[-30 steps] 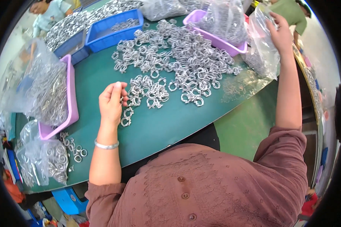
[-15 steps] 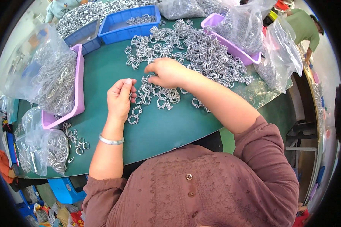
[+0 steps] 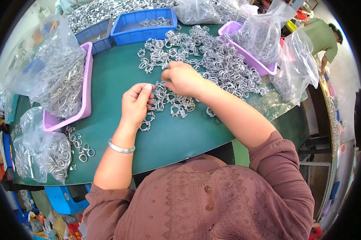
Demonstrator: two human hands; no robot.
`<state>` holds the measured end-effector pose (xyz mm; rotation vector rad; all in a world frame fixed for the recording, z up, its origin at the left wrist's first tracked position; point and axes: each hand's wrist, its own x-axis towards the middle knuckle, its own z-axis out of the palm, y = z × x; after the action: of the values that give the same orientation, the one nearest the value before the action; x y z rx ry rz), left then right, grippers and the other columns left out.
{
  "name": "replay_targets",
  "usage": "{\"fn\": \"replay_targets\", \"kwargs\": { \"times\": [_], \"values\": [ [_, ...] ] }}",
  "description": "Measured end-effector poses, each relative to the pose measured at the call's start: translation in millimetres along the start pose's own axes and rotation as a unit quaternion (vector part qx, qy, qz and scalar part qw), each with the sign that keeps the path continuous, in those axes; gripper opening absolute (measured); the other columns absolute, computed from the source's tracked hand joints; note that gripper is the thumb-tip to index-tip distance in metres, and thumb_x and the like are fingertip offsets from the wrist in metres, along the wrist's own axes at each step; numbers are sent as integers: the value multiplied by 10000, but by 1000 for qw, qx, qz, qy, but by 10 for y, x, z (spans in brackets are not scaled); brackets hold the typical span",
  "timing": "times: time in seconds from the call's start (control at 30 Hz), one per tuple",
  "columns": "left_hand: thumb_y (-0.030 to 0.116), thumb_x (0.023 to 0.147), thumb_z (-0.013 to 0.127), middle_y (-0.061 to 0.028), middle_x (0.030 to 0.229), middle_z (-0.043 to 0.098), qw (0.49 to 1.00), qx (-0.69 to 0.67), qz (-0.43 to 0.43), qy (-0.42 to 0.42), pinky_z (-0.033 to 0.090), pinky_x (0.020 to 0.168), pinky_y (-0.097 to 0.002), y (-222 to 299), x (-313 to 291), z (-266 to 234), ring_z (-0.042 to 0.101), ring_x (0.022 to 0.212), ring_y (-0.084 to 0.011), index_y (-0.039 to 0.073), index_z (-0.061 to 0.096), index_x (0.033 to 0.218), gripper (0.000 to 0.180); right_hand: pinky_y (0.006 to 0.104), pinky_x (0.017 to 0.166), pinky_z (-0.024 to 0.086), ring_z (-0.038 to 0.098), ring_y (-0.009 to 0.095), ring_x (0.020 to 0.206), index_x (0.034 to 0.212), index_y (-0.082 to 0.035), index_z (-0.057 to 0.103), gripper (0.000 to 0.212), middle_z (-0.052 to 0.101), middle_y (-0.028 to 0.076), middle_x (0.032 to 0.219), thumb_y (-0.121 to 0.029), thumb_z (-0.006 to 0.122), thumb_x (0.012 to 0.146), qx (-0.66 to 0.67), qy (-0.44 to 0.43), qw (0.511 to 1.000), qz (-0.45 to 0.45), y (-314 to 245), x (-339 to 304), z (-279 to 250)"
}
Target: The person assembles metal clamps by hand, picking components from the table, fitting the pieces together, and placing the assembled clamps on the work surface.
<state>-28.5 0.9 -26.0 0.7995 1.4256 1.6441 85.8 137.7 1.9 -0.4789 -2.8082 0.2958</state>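
Note:
My left hand (image 3: 136, 105) is closed, its thumb pressed against curled fingers above the green table (image 3: 120, 68). Whatever sits in that pinch is too small or hidden to name. My right hand (image 3: 183, 80) reaches in from the right, fingers bent down and thumb drawn close to them at the edge of a spread of silvery metal rings (image 3: 224, 60). What its fingertips hold, if anything, cannot be made out. Below both hands lies a smaller cluster of the same openwork rings (image 3: 177, 106), with a few loose ones (image 3: 146, 122) beside my left wrist.
Purple trays hold bagged metal parts at left (image 3: 87, 86) and right (image 3: 250, 60). Blue bins (image 3: 124, 36) and a heap of metal parts (image 3: 108, 14) stand at the back. A plastic bag (image 3: 40, 148) lies front left. A person in green (image 3: 322, 38) is at far right.
The view has shifted slightly, so the table contents sit further right in it. My right thumb and fingers are a little nearer each other. My left hand keeps its pinch.

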Motion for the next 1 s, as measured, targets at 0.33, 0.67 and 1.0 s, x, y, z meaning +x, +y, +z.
{"fn": "replay_targets", "kwargs": {
  "times": [0.33, 0.67, 1.0],
  "values": [
    [165, 854, 514, 12, 685, 528, 1000, 5, 0, -12, 392, 480, -178, 66, -38, 42, 485, 578, -53, 38, 568, 979, 186, 289, 663, 448, 551, 208, 763, 844, -40, 600, 124, 559, 80, 833, -53, 608, 721, 241, 28, 968, -62, 37, -296, -309],
    [168, 869, 486, -21, 714, 550, 993, -107, -19, -55, 418, 495, -213, 278, -88, 75, 523, 599, -96, 35, 565, 932, 167, 289, 711, 454, 560, 204, 825, 831, -26, 567, 184, 568, 79, 857, 54, 604, 670, 349, 110, 923, -121, -131, -278, -261],
    [193, 880, 476, -26, 725, 565, 993, -71, -48, -86, 426, 490, -210, 103, -174, -23, 529, 595, -93, 24, 568, 948, 204, 274, 673, 483, 590, 167, 757, 1030, -15, 515, 361, 582, 90, 867, 62, 588, 685, 428, 119, 893, -68, -185, -366, -45]
  ]
}}
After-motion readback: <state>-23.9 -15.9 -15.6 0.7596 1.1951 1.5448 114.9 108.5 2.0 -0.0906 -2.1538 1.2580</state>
